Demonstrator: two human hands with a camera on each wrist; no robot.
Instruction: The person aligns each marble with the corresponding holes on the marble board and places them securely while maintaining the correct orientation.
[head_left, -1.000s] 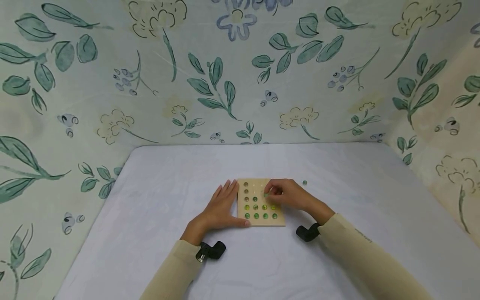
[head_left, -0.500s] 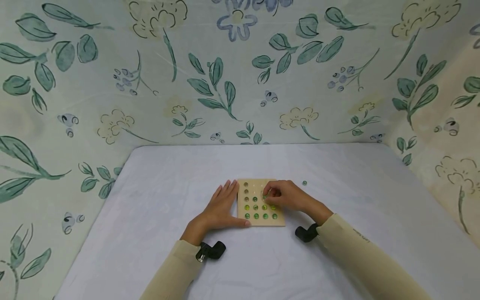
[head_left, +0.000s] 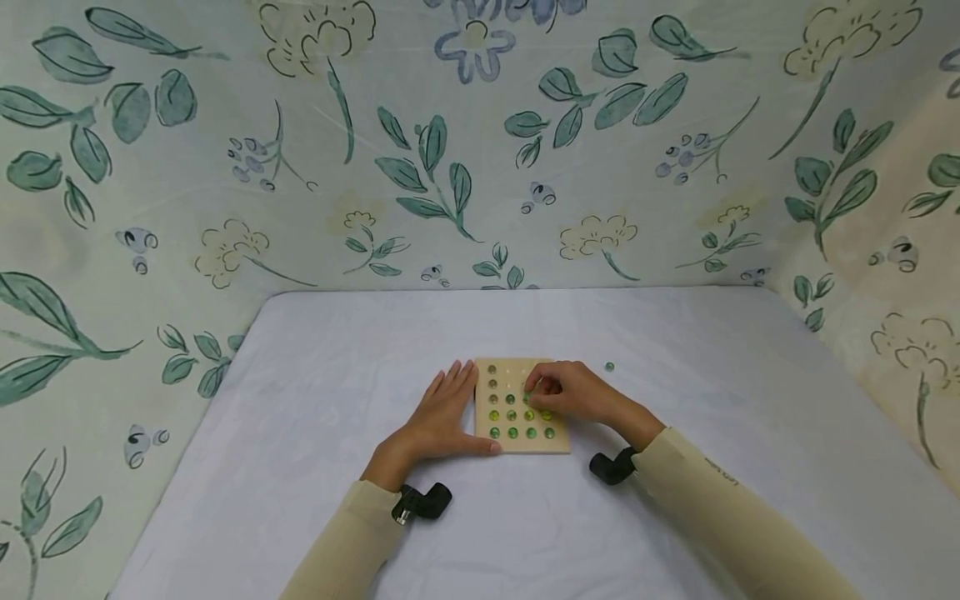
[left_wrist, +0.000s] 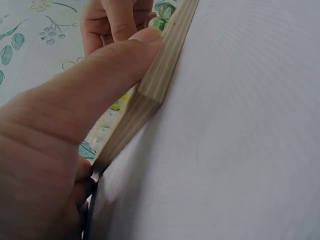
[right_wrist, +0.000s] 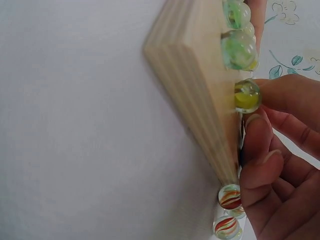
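A square wooden board with rows of glass marbles lies on the white table. My left hand rests along its left edge, fingers straight, thumb on the near edge; the left wrist view shows that thumb pressed against the board's side. Over the board's right half, my right hand pinches a small green marble at the third column, mostly hidden by the fingertips. Just nearer than those fingers, a yellow marble sits on the board, with green marbles in the nearest row.
One loose marble lies on the table right of the board. Red-striped marbles show past the board's far corner in the right wrist view. A floral cloth hangs behind the table.
My right hand has shifted slightly nearer and to the left with the green marble, coming level with the third row. My left hand has stayed in place.
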